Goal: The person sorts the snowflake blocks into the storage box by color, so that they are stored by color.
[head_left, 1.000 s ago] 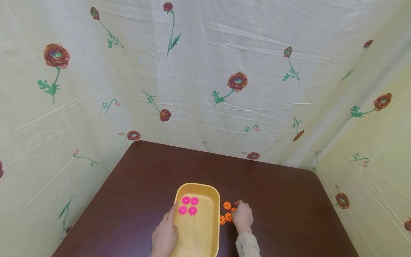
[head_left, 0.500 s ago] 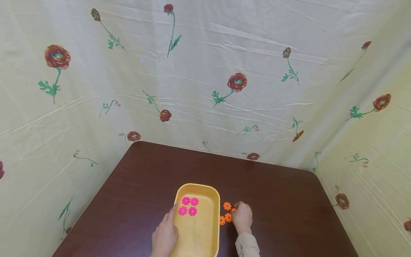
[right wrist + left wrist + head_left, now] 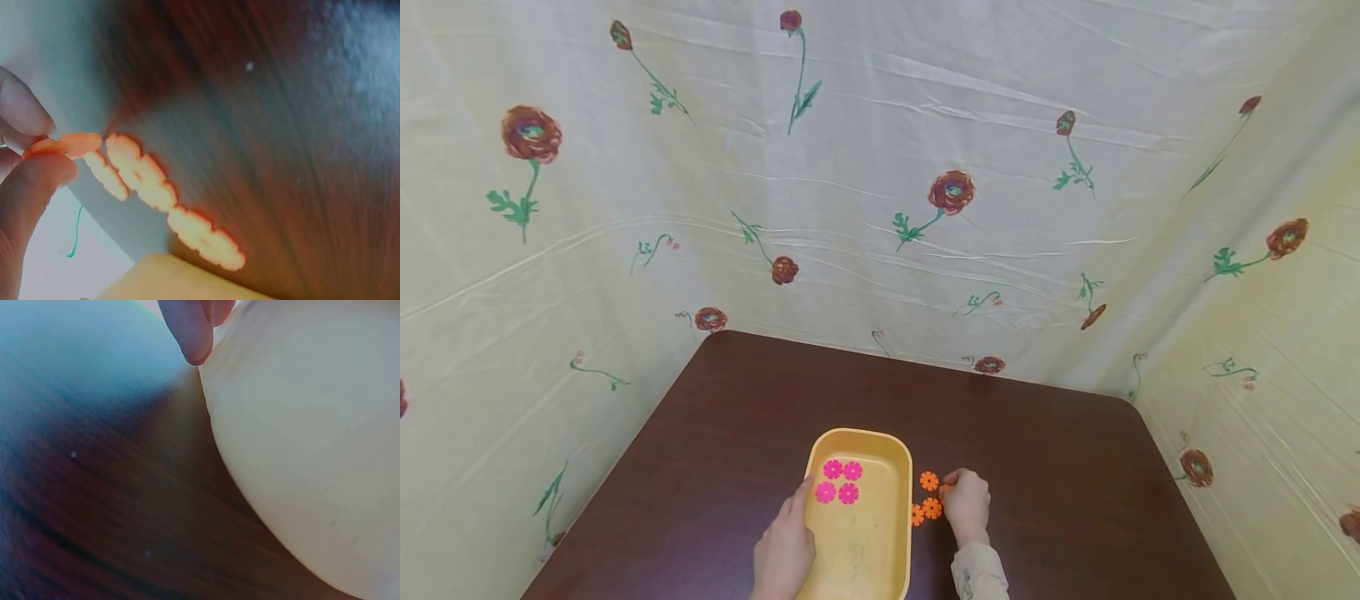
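Pinching one orange flower-shaped disc between thumb and fingertips, the right hand sat on the dark brown table just to the right of the yellow tray. The right wrist view showed that disc held at its edge, raised a little off the wood, with the fingers curled round it. Three more orange discs lay flat on the table just beside the hand: one toward the far side, one nearer the person, and one against the tray's right wall.

The left hand rested along the tray's left rim, its fingers fairly straight and pressed against the outer wall; the left wrist view showed a fingertip touching the tray's pale side. It held nothing.

Inside the tray, four pink flower discs lay in a tight two-by-two group near the far end. A cream cloth printed with red flowers hung behind and beside the table.

Compared with one second earlier, very little had changed. The right hand had stayed at the same spot beside the orange discs, its knuckles shifted only slightly. The left hand had kept its place on the rim, and the tray, the pink discs and the three loose orange discs lay where they had been.
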Action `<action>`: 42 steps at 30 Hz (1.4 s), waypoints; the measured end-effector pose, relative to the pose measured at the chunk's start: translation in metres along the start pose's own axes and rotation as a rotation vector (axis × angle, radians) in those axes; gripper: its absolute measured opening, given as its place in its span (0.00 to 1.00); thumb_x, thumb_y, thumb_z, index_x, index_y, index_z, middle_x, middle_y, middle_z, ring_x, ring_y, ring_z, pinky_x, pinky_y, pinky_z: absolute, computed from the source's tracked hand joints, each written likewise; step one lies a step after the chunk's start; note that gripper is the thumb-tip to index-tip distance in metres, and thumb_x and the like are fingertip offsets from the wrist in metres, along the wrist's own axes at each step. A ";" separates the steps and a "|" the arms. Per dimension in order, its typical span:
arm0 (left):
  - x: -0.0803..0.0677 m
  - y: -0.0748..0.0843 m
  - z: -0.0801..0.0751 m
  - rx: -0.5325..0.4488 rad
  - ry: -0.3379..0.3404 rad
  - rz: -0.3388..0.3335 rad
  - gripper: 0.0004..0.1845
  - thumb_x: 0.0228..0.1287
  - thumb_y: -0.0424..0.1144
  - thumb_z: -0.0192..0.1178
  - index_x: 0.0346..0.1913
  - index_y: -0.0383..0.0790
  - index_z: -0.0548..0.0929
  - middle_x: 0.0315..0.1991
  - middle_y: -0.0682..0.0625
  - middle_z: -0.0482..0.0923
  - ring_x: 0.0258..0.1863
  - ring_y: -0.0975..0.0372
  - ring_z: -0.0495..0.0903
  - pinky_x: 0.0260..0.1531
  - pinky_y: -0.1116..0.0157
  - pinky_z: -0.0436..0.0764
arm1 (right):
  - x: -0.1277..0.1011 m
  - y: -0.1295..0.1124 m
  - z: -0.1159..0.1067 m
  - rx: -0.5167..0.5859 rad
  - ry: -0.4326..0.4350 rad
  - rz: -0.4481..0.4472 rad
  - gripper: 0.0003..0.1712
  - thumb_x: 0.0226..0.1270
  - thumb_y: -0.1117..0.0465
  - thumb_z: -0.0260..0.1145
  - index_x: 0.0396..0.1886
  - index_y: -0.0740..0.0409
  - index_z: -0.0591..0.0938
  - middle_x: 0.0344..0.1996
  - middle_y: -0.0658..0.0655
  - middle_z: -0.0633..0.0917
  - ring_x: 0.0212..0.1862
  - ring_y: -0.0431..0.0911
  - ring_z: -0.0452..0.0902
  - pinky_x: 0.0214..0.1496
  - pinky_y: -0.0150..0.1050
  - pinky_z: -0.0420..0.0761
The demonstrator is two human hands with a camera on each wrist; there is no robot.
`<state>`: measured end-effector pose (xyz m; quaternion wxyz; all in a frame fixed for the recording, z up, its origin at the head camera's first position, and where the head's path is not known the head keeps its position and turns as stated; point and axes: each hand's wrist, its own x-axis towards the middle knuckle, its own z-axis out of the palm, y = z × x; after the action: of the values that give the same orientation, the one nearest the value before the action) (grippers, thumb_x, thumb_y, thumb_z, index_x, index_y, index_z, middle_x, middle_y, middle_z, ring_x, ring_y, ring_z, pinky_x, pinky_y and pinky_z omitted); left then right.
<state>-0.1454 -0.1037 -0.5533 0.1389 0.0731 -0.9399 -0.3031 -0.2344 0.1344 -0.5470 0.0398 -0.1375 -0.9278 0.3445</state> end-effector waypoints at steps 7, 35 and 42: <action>0.000 -0.001 -0.001 -0.005 0.010 0.015 0.34 0.47 0.24 0.54 0.62 0.45 0.68 0.46 0.42 0.77 0.21 0.49 0.77 0.13 0.55 0.69 | 0.000 -0.009 -0.005 0.021 0.038 -0.031 0.02 0.52 0.67 0.68 0.25 0.63 0.83 0.23 0.56 0.83 0.22 0.45 0.75 0.25 0.40 0.78; 0.000 -0.003 -0.001 0.001 0.026 0.022 0.34 0.46 0.24 0.54 0.61 0.46 0.68 0.44 0.43 0.78 0.19 0.49 0.77 0.13 0.54 0.69 | -0.004 -0.081 -0.018 0.184 0.040 -0.066 0.05 0.59 0.64 0.63 0.32 0.58 0.84 0.24 0.52 0.82 0.21 0.42 0.72 0.23 0.34 0.75; 0.001 -0.004 -0.001 -0.004 0.029 0.026 0.34 0.46 0.24 0.55 0.61 0.45 0.68 0.44 0.43 0.78 0.18 0.49 0.76 0.13 0.55 0.69 | -0.009 -0.104 -0.010 0.206 0.042 -0.096 0.03 0.57 0.64 0.65 0.28 0.57 0.84 0.24 0.52 0.83 0.25 0.42 0.75 0.29 0.36 0.79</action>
<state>-0.1457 -0.1077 -0.5552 0.1567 0.0653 -0.9381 -0.3020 -0.2473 0.0627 -0.4710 0.0898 -0.0953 -0.8919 0.4328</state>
